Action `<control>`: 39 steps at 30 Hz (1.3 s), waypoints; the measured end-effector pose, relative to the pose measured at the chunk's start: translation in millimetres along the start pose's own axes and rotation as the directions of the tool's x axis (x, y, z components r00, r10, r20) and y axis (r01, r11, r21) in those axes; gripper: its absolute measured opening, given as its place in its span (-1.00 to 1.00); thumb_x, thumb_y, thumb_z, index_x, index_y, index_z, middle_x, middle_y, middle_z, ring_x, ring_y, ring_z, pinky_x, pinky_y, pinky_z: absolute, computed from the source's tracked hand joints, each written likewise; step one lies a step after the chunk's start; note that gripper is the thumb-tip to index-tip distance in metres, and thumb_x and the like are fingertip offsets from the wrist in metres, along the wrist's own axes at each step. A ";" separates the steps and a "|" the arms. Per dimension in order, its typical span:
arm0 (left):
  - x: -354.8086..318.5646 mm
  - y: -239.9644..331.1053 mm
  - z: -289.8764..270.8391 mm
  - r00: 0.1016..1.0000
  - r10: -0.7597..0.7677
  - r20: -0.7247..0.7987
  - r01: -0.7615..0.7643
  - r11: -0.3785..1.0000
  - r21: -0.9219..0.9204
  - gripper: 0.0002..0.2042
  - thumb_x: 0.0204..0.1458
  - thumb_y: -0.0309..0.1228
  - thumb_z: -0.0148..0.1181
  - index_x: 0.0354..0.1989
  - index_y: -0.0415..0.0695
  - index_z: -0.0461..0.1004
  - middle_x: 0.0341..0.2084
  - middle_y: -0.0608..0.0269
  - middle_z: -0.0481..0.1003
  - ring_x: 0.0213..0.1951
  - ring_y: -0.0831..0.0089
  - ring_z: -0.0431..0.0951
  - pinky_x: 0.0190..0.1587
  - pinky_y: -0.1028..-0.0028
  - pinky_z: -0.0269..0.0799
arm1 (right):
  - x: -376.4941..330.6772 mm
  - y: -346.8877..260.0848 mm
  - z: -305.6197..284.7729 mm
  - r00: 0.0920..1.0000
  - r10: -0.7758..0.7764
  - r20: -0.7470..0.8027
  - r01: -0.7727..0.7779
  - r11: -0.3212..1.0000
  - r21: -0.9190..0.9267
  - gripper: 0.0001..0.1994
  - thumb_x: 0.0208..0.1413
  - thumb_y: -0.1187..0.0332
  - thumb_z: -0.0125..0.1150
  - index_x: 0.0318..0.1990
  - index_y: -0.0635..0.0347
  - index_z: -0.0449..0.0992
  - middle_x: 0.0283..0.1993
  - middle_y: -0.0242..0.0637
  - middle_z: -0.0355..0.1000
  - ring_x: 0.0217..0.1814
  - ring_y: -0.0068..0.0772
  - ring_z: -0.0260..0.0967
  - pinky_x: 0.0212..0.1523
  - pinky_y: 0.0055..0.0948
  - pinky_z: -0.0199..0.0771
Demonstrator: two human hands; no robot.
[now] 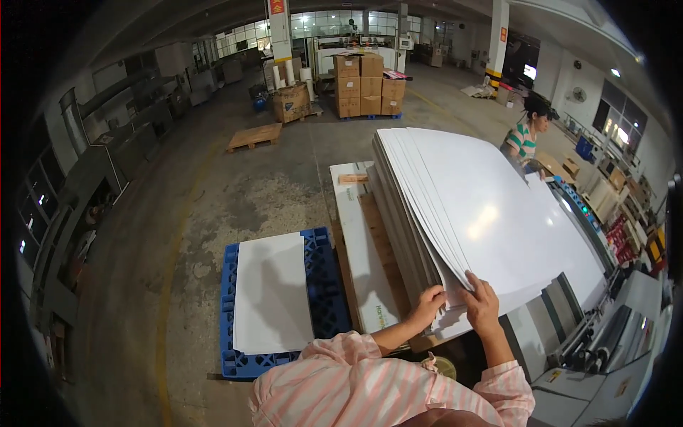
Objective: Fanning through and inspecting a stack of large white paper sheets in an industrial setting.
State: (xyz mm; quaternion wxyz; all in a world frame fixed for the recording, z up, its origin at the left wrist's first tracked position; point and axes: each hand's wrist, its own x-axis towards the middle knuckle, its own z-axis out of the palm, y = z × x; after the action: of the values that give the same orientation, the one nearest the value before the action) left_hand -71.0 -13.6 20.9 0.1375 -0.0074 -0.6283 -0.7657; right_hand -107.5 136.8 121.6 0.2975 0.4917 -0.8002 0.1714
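A thick, fanned stack of large white sheets is lifted and bent upward over a wooden pallet. My left hand grips the near corner of the stack from below. My right hand lies on top of the same corner, fingers spread over the top sheets. Both forearms, in pink striped sleeves, come in from the lower edge.
A blue plastic pallet with a white sheet lies on the floor to the left. A printing machine runs along the right. Another person stands behind the stack. Stacked cardboard boxes and an empty wooden pallet stand farther back.
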 end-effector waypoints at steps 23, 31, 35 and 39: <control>4.9 26.2 -9.7 0.969 -0.224 0.105 0.246 0.918 -0.310 -0.65 0.06 -0.52 0.02 0.04 -0.31 0.28 -0.27 0.27 0.39 -0.23 0.49 0.44 -0.21 0.45 0.46 | -14.9 -5.8 4.8 0.979 0.199 -0.036 -0.199 0.980 0.018 -0.71 -0.19 0.48 0.20 -0.21 0.14 0.50 0.12 -0.12 0.24 0.10 -0.03 0.18 0.03 -0.16 0.20; 0.0 24.9 -13.3 0.967 -0.234 0.106 0.256 0.856 -0.449 -0.73 0.12 -0.45 -0.06 -0.02 -0.27 0.32 -0.24 0.27 0.42 -0.22 0.46 0.48 -0.15 0.41 0.46 | -8.4 -8.0 0.9 0.959 0.281 -0.040 -0.279 0.959 0.050 -0.63 -0.25 0.52 0.18 -0.16 0.14 0.49 0.15 -0.09 0.22 0.15 0.01 0.15 0.09 -0.17 0.17; 7.2 22.9 -14.9 0.968 -0.178 0.179 0.238 0.880 -0.412 -0.72 0.11 -0.50 -0.05 0.00 -0.23 0.34 -0.30 0.28 0.41 -0.26 0.47 0.48 -0.17 0.44 0.49 | -14.0 26.9 28.4 0.923 0.372 -0.092 -0.321 0.882 0.345 -0.83 -0.02 0.38 0.12 -0.26 0.20 0.48 -0.07 -0.07 0.38 -0.04 -0.02 0.30 -0.04 -0.26 0.28; 8.5 24.3 -20.3 0.967 -0.211 0.145 0.251 0.898 -0.362 -0.70 0.08 -0.52 0.01 0.01 -0.19 0.36 -0.40 0.34 0.35 -0.35 0.54 0.44 -0.22 0.48 0.49 | 14.8 33.2 5.1 0.507 0.856 0.102 -0.639 0.294 0.711 -0.79 0.08 0.29 0.06 -0.32 0.28 0.46 -0.24 -0.13 0.44 -0.26 -0.02 0.35 -0.21 -0.25 0.30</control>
State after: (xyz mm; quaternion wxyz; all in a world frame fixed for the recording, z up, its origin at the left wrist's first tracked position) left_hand -70.6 -39.1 41.6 0.0093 0.0017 -0.4717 -0.8817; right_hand -143.6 138.9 127.9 0.0976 0.0911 -0.7582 0.6382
